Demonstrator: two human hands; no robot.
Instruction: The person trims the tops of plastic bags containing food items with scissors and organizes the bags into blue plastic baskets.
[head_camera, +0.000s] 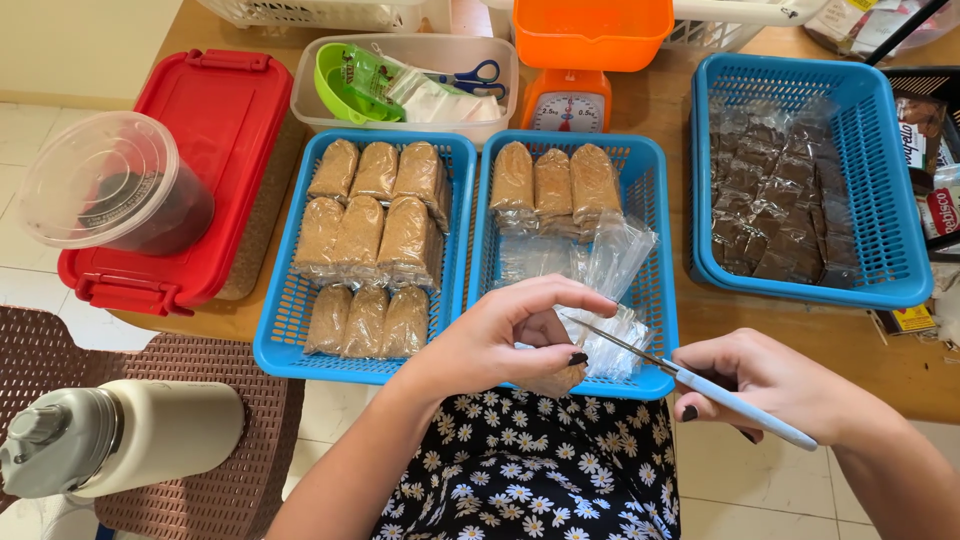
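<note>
My left hand (510, 340) pinches a small clear bag with brown granules (560, 378) over my lap, in front of the middle blue basket (655, 300). My right hand (770, 385) grips scissors with pale blue handles (730, 400); their blades point left toward the top of the bag. The middle basket holds three filled brown packets (552, 180) and loose empty clear bags (610, 260).
A left blue basket (275, 330) is full of brown packets. A right blue basket (900, 270) holds dark packets. Behind stand an orange scale (568, 100) and a clear bin with scissors (480, 75). A red-lidded box (215, 140), round tub (110, 180) and flask (120, 435) lie left.
</note>
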